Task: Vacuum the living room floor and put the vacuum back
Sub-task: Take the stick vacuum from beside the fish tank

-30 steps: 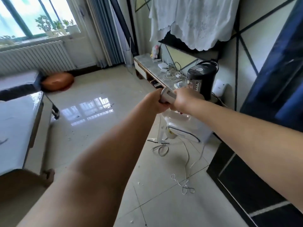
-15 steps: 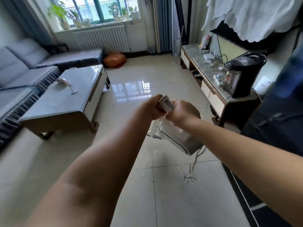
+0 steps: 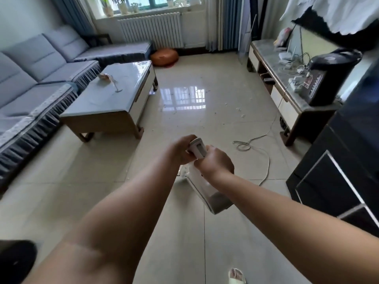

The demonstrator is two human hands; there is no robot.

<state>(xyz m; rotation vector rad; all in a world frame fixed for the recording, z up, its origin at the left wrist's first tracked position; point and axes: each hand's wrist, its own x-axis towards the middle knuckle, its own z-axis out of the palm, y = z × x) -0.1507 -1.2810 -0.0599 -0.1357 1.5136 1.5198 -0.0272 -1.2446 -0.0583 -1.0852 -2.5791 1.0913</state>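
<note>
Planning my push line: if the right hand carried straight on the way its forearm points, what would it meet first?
The right hand points up-left, so first the left hand on the same vacuum handle; beyond that likely the coffee table, though depth is unclear.

Both hands are gripping the white vacuum at its handle top: the left hand is curling round it from the left, the right hand from the right, their fingers almost touching. The vacuum's body is hanging just below the right fingers. A white cord is lying on the tiled floor beyond the fingers, with the coffee table farther off to their left.
</note>
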